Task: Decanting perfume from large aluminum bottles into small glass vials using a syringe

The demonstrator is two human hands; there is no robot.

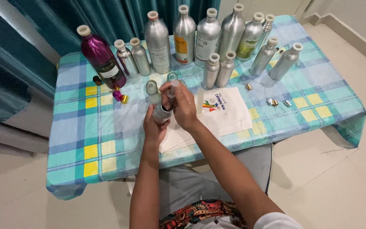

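Observation:
My left hand grips a small silver bottle from below, over the table's near middle. My right hand holds a clear plastic syringe upright, its tip at the bottle's mouth. A white cloth with a coloured print lies under and to the right of both hands. A small clear glass vial stands just behind the left hand.
A row of silver aluminium bottles and one purple bottle stands along the far side of the checked tablecloth. Small gold and silver caps lie at right, foil-coloured bits at left. Teal curtain behind.

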